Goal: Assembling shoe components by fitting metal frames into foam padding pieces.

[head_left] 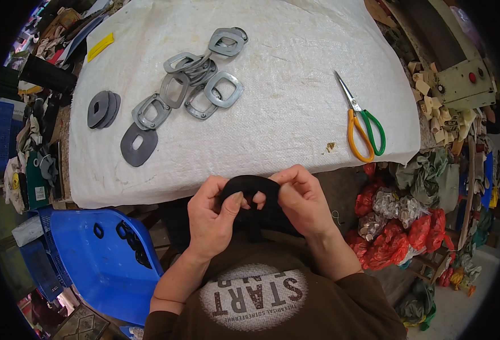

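Two-sided pinch: left hand (212,220) and right hand (304,205) grip a black piece (249,183), likely for control (scissors (354,104) near right edge of bench (295,136)).

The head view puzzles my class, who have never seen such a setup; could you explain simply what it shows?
There is no robot here: a person works with bare hands. A wide fisheye camera on the head looks down, so straight edges bend near the rim. The left hand and right hand together hold a black curved piece in front of the brown shirt. Beyond them, a white sheet bears grey metal frames, dark grey slotted pads, a yellow strip and open scissors with one orange and one green handle. A blue tub at lower left holds dark pieces.
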